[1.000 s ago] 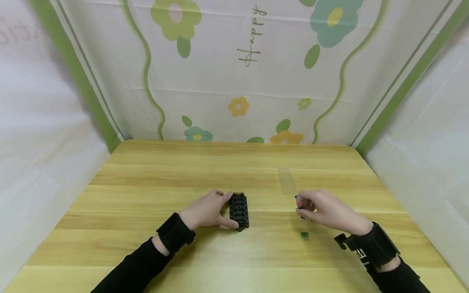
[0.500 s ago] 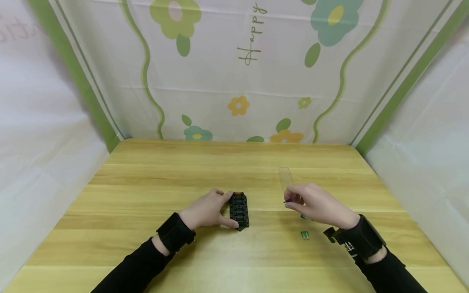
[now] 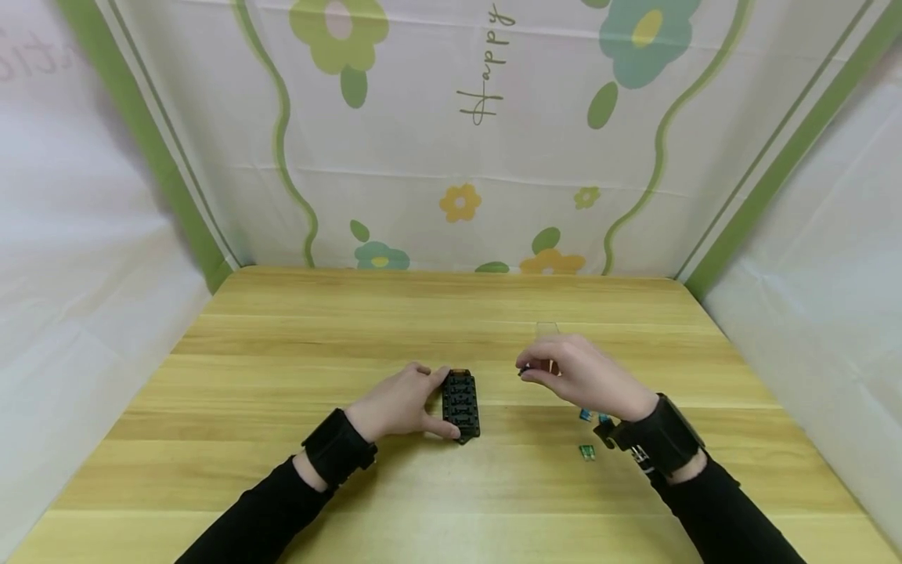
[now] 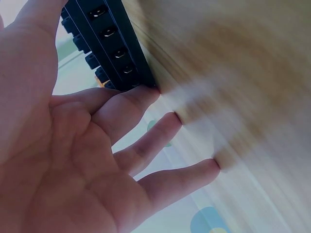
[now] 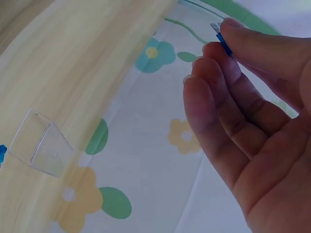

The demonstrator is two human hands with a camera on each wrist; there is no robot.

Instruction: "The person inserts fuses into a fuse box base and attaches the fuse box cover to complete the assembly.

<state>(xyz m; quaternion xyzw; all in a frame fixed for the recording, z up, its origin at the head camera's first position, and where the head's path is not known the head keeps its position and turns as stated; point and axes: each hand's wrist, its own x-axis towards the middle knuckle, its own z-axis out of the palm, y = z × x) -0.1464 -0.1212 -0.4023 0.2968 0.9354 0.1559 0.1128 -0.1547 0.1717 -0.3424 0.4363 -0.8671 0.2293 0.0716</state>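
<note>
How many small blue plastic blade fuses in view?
3: one blue fuse pinched in the right hand; a second blue fuse and third blue fuse on the pale wooden table near that hand. The hand may hide more.

Shiny metal contacts (image 4: 120, 53) line a black plastic block (image 3: 461, 403), left, and metal prongs (image 5: 215, 28) tip a blue plastic piece (image 5: 224, 45), right; creased cloth (image 3: 416, 149) backs the smooth wood-grained table (image 3: 451, 493).

Head view: bright, diffuse light; pale glare low on the bench (image 3: 451, 489), soft shadow beside the left sleeve (image 3: 261, 505); wide lens, side walls (image 3: 810, 337) splay outward. Left-wrist view: soft dark streaks off the fingers (image 4: 182, 183), wood grain blurs. Right-wrist view: cool, hazy; clear plastic (image 5: 42, 143) glints faintly.
</note>
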